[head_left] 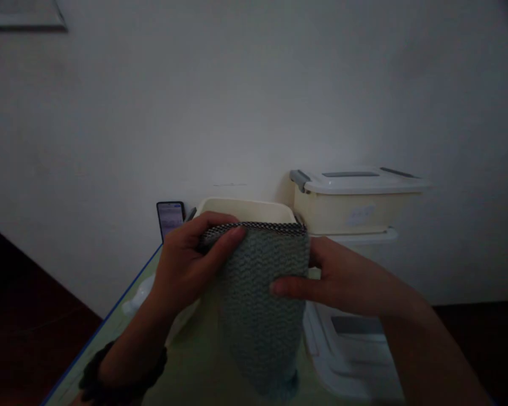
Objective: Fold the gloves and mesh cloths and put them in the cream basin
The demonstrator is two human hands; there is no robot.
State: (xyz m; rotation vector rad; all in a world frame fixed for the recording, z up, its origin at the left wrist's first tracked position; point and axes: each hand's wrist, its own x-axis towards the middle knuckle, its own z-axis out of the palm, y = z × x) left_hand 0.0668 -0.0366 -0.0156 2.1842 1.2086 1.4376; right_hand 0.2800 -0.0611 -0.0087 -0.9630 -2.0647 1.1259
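A grey-green knitted fabric piece (265, 293) hangs in front of me, with a black-and-white patterned band along its top edge. My left hand (190, 254) pinches that band at the upper left, thumb in front and fingers behind. At the right side, my right hand (325, 279) grips the fabric with its thumb across the front; the other fingers are partly hidden behind it. The lower end tapers and shows a small darker tuft, blurred in the dim light. Behind the fabric stands an open cream bin (245, 206), mostly covered by my hands and the knit.
A lidded cream box (342, 208) with grey latches stands at the back right. A white lid (355, 361) with a grey panel lies at the lower right. A phone (170, 217) leans against the wall. Crumpled clear plastic (139, 296) lies near the table's blue left edge (104, 327).
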